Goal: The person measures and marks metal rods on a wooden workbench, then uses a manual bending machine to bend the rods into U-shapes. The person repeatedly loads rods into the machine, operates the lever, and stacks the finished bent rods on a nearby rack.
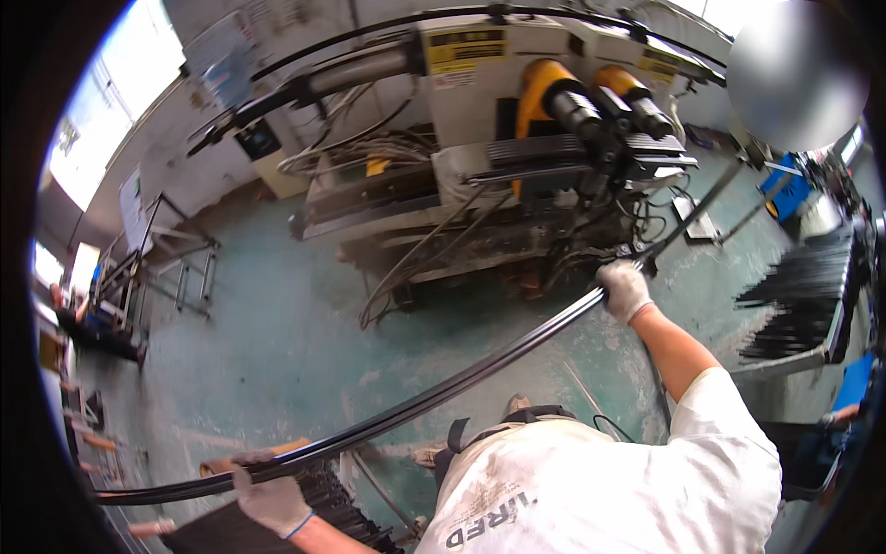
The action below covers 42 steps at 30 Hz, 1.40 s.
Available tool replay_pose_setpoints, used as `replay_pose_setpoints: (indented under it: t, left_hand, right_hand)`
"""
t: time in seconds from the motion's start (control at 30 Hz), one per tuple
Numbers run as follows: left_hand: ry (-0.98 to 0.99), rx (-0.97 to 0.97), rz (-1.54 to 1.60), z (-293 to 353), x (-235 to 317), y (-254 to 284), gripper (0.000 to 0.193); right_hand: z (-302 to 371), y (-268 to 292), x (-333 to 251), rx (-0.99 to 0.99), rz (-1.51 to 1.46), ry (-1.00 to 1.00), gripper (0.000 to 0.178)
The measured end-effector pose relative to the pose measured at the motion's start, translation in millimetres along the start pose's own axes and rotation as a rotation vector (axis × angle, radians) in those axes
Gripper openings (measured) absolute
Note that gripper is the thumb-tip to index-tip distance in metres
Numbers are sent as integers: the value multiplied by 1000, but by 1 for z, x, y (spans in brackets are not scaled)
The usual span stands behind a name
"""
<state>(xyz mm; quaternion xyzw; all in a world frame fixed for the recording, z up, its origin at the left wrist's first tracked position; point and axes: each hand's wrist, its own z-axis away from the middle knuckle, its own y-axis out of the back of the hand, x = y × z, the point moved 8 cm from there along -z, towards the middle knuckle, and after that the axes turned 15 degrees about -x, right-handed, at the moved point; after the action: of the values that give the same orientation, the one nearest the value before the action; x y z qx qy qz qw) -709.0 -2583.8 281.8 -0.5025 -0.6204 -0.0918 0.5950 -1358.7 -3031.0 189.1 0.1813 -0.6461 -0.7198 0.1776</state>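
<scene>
A bundle of long, thin, dark bars (pixel 461 380) runs across in front of me, from the lower left up to the right; the fisheye bends it into a curve. My right hand (pixel 625 291), in a pale work glove, is closed round it near the machine. My left hand (pixel 270 503), also gloved, grips it low on the left, its thumb and fingers about the bars. I cannot tell how many bars the bundle has. Under my left hand lies a stack of similar dark bars (pixel 323 508).
A machine (pixel 466 102) with yellow-and-black cylinders (pixel 554 97) stands ahead, cables hanging from it. On the right, a rack (pixel 794 360) carries many dark bars. A metal frame (pixel 189 263) stands at the left, near another person (pixel 97 337). A brown roll (pixel 221 466) lies by my left hand.
</scene>
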Motion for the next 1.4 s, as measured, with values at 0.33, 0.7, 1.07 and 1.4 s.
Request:
replay_pose_setpoints:
  t: [0.33,0.7,1.07,1.4]
  left_hand:
    - [226,-286,355,-109,-157,-262,28]
    - [638,-394,990,-291,-304,-325,49]
    - [550,-700,68,-347,-329,-349,41]
    - [543,-485,283,-399,-332,-315,48]
  right_hand:
    - [5,2,-19,387,-2695,2,61]
    - [-63,24,148,894,-2468,-234,13]
    - [-48,21,232,1055,-2197,-600,9]
    - [-52,36,263,1284,-2147,-633,15]
